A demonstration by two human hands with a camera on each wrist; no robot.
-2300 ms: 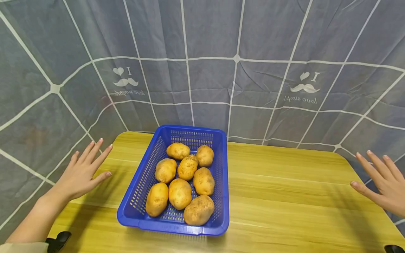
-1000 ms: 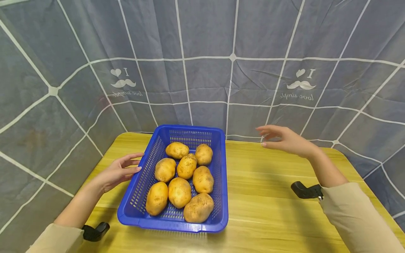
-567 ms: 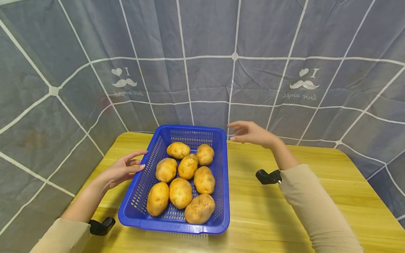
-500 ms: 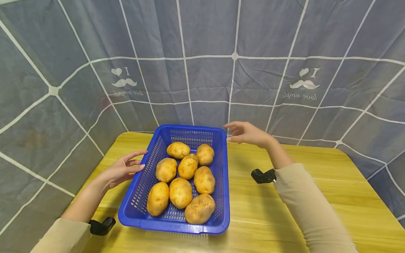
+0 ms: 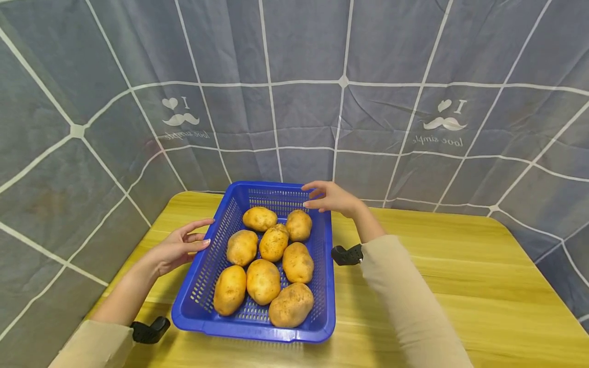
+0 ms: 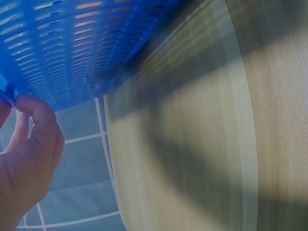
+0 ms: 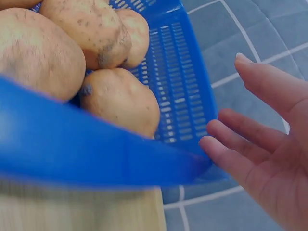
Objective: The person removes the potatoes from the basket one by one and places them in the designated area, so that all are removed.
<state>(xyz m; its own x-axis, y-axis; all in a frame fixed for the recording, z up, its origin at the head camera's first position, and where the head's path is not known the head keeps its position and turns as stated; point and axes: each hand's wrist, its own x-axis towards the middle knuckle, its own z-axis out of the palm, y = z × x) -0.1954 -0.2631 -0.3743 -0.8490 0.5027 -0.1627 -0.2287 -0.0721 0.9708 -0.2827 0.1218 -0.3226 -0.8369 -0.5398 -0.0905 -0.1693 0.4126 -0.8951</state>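
A blue plastic basket (image 5: 327,286) with slotted walls stands on the wooden table, with several yellow-brown potatoes (image 5: 263,282) lying in it. At its left side my left hand (image 5: 175,251) holds the rim; in the left wrist view, the bent thumb and fingers (image 6: 38,118) meet at the rim's edge. My right hand (image 5: 335,198) hovers over the far right corner, fingers loosely bent and nothing in them. The right wrist view shows the right hand (image 7: 274,149) with its thumb apart from the fingers, near the basket's corner. Whether it touches the rim, I cannot tell.
The table (image 5: 442,276) extends to the right of the basket. A grey curtain (image 5: 303,117) with white lines hangs close behind the table and along its left side. A black wrist mount (image 5: 346,255) sticks out by the right sleeve, another mount (image 5: 150,330) by the left.
Both hands came in from the sides. The left took hold of the basket's left rim and has stayed there; the right moved left to the far right corner. Basket and potatoes stay put.
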